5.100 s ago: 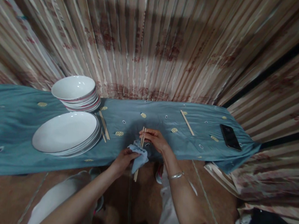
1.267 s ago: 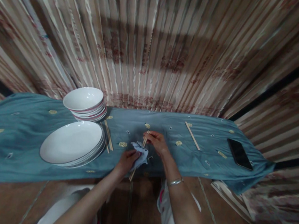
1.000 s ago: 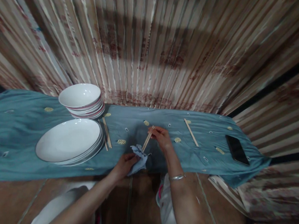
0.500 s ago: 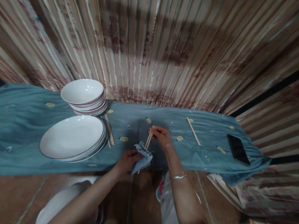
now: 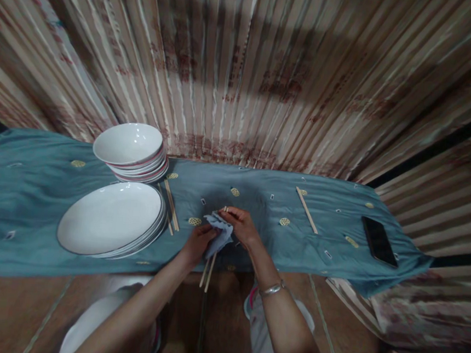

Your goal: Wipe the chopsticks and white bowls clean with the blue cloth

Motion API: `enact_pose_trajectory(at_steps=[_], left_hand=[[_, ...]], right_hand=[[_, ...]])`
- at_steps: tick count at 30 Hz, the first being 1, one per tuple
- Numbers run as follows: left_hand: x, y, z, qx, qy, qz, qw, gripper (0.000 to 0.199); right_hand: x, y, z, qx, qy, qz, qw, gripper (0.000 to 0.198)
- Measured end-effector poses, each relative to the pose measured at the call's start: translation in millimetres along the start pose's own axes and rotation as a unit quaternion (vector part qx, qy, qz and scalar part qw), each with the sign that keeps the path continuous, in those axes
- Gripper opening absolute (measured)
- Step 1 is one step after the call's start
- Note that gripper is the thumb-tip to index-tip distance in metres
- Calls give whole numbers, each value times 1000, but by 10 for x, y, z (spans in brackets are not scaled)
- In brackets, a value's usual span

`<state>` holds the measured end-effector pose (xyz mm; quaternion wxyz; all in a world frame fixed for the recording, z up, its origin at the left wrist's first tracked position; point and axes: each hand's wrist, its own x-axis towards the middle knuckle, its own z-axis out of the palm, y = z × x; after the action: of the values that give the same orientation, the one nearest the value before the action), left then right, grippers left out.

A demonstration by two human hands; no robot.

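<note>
A light blue cloth is gripped by my left hand, its folds wrapped around a pair of chopsticks. The lower ends of the chopsticks stick out below the cloth, past the table's front edge. My right hand pinches their upper ends, close against the top of the cloth. The middle of the chopsticks is hidden inside the cloth. To the left, more chopsticks lie beside the stacked plates. Another chopstick or pair rests on the right part of the table.
A stack of white plates stands at the left, with a stack of red-banded white bowls behind it. A black phone lies at the right end of the table with a teal cloth. Striped curtains hang behind.
The chopsticks have slid down through the cloth, so their lower ends stick out further. My right hand has come down and left, meeting the cloth; my left hand has shifted slightly up.
</note>
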<state>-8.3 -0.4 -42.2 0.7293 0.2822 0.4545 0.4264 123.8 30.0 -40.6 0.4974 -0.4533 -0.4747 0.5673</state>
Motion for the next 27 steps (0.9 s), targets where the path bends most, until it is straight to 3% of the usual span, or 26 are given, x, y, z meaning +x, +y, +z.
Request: enact_pose_trajectory(at_steps=[5, 9, 27], left_hand=[[-45, 3, 37, 9, 1, -7, 1000, 30], [-69, -20, 54, 21, -21, -19, 999, 30], [-269, -123, 42, 42, -85, -96, 991, 33]], right_hand=[[-17, -20, -72, 15, -5, 24, 1000, 32], [-20, -70, -116, 32, 28, 37, 998, 33], [23, -219, -514, 27, 163, -2, 986, 35]])
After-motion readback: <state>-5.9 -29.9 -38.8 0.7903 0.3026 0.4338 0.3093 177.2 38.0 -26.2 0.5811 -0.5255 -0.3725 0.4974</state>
